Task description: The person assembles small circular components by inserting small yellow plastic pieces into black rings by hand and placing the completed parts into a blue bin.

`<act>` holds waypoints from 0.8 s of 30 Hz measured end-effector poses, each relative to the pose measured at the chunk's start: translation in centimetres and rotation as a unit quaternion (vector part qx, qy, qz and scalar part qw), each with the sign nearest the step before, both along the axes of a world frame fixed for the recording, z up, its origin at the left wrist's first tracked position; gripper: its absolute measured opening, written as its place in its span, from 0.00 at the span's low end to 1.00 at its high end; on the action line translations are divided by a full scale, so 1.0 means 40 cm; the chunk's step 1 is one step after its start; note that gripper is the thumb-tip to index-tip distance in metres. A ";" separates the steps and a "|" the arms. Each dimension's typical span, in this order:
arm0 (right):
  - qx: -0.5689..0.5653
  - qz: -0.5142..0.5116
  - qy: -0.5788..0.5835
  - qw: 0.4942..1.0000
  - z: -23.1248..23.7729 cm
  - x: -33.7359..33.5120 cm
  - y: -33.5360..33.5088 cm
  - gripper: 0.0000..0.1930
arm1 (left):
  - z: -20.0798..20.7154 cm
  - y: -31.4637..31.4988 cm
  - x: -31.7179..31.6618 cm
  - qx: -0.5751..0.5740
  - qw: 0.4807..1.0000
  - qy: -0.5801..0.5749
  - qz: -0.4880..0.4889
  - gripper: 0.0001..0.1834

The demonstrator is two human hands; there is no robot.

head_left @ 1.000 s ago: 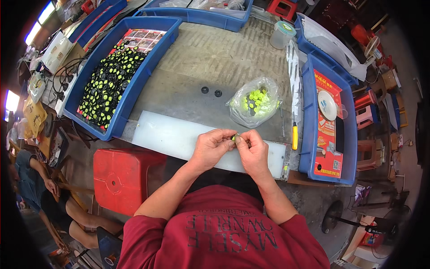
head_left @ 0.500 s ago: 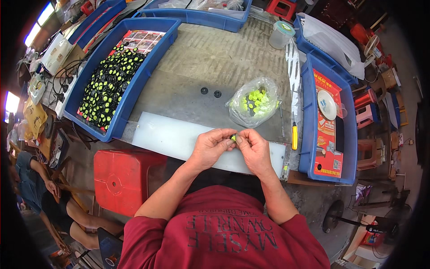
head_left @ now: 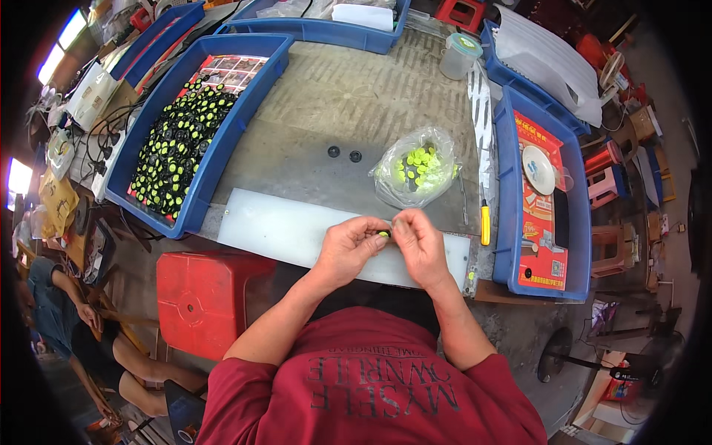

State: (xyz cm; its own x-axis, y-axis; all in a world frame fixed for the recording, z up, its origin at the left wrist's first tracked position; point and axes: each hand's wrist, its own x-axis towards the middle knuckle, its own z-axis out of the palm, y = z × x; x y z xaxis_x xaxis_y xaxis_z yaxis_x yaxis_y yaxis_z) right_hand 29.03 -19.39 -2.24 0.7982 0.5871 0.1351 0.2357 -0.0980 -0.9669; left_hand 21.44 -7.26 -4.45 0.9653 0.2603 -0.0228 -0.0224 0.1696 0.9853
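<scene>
My left hand (head_left: 345, 248) pinches a small round black part with a yellow-green disc (head_left: 384, 233) on it, held above the white board (head_left: 278, 226) at the table's near edge. Close against it, my right hand (head_left: 421, 248) has thumb and forefinger pressed together; whatever lies between them is hidden. Beyond the hands sits a clear plastic bag (head_left: 397, 194) with loose yellow-green discs (head_left: 421, 162) inside. One black round part (head_left: 333, 151) and a second black round part (head_left: 356, 156) lie on the table to the left of the bag.
At left, a blue tray (head_left: 256, 96) holds many black parts with yellow-green discs (head_left: 178, 141). A yellow-handled tool (head_left: 485, 225) lies beside the right blue tray (head_left: 506, 215), which holds a white dish (head_left: 539, 170). A red stool (head_left: 200, 300) stands at left; a person (head_left: 63, 311) sits beyond it.
My right fingertips have shifted slightly up, leaving more of the black part showing in my left fingers. The view has moved a little; the bag and the trays appear unchanged.
</scene>
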 end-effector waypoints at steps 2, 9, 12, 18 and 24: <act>-0.023 0.019 -0.092 0.995 -0.002 -0.004 0.000 0.12 | 0.013 -0.015 -0.010 0.021 1.000 -0.014 -0.007 0.07; -0.028 0.005 -0.292 0.956 -0.028 -0.017 -0.001 0.17 | 0.055 -0.048 -0.035 0.181 0.983 -0.002 0.008 0.02; -0.013 0.002 -0.308 0.951 -0.019 -0.023 -0.002 0.17 | 0.057 -0.058 -0.039 0.141 0.990 -0.006 0.017 0.02; -0.005 -0.003 -0.305 0.952 -0.024 -0.026 -0.007 0.16 | 0.063 -0.064 -0.039 0.148 0.989 0.003 0.020 0.01; -0.009 0.000 -0.291 0.957 -0.031 -0.032 0.000 0.17 | 0.033 -0.066 -0.041 0.131 0.991 0.001 0.041 0.01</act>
